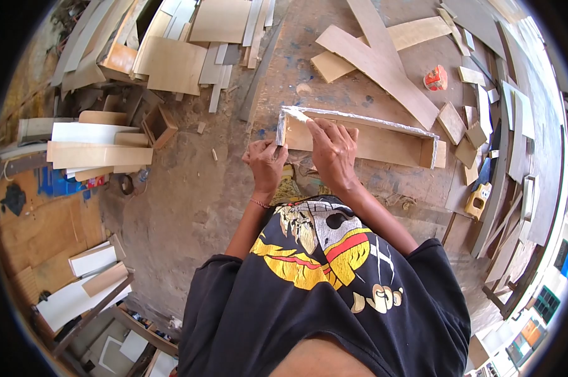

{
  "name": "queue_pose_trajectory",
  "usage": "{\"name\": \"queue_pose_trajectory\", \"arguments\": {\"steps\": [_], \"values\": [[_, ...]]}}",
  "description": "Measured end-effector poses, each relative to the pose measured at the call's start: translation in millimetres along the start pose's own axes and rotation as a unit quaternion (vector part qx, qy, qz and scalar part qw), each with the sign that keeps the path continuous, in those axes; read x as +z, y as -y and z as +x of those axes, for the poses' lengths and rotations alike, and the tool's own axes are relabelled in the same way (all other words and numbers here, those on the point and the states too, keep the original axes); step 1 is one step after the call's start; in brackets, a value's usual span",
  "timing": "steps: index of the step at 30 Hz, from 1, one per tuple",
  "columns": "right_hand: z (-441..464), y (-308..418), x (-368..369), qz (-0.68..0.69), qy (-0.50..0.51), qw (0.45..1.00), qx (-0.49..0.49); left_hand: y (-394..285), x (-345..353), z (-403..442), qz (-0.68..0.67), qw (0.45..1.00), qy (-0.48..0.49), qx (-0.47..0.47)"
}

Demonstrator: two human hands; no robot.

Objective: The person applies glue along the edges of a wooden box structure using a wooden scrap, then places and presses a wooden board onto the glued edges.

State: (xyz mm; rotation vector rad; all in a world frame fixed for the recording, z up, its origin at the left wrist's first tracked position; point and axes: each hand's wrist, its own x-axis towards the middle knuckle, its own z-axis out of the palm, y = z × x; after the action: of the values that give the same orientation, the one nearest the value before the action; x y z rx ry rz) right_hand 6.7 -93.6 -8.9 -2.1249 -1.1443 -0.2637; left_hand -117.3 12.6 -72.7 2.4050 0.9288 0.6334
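A long, shallow wooden box (384, 146) lies on the work table in front of me, its upper edges coated in an uneven white substance that looks like glue. My left hand (266, 164) pinches the near corner of its short left end. Over the box's left part, my right hand (334, 151) is closed around a small white object (297, 115). The tip of that object touches or nearly touches the far left corner of the coated edge. Its exact kind cannot be made out, as my fingers cover most of it.
Long wooden boards (384, 78) lie crossed beyond the box. A red-and-white cup (435, 78) stands to their right, above several wood offcuts (452, 123). A yellow tool (479, 200) lies at the right. Stacked panels (102, 156) and a small open box (160, 125) are on the left.
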Motion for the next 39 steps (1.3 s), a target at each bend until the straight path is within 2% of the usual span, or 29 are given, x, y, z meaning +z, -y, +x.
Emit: {"name": "queue_pose_trajectory", "arguments": {"steps": [15,20,27,30,35,39], "values": [[-23.8,7.8,-24.5,0.049,0.068,0.996,-0.032,8.6,2.2,-4.2,0.000,1.000,0.007,0.013],[-14.3,4.9,-18.5,0.054,0.016,0.998,0.006,4.7,3.0,-2.0,0.009,1.000,0.001,0.000],[1.1,1.7,-2.0,0.027,-0.015,0.999,-0.008,-0.7,-1.2,-0.1,0.022,1.000,0.014,-0.012],[0.5,1.7,-1.5,0.019,-0.006,1.000,-0.017,0.9,-0.4,-0.1,0.021,1.000,0.014,-0.010],[-16.9,3.9,-18.5,0.042,0.069,0.996,-0.036,9.5,4.8,-2.5,0.014,1.000,0.002,0.011],[-18.7,8.4,-25.7,0.058,0.068,0.996,-0.017,11.3,5.4,-1.4,-0.002,1.000,-0.001,0.012]]}}
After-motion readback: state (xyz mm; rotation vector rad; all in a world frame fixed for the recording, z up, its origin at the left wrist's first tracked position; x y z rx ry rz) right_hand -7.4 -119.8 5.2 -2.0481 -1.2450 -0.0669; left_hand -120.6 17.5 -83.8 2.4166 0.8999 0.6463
